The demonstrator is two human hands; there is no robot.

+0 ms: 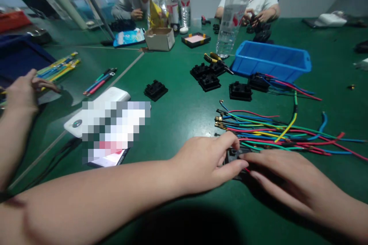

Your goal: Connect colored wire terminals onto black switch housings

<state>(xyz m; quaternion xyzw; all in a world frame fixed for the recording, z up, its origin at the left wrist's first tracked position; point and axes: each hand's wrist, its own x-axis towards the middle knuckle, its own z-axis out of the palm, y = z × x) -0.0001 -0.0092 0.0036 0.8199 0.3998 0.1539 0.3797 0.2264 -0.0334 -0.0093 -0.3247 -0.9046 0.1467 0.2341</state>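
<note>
My left hand (208, 162) is closed around a small black plastic housing (233, 153), thumb and forefinger on its sides, low over the green table. From the right, my right hand (290, 180) meets the same housing with fingertips pinched together. A short piece of red wire (246, 169) shows between the two hands; my right fingers hide most of it. Just beyond my hands lies a bundle of coloured wires (258, 124) with metal terminals at their left ends. Several more black housings (209, 81) sit farther back.
A blue bin (271, 59), yellow-handled pliers (212, 58) and a tall bottle (227, 26) stand behind the housings. At left are a white power bank (77, 123) and a phone (110, 159). A co-worker's hand (21, 92) touches wires at far left; two people sit opposite.
</note>
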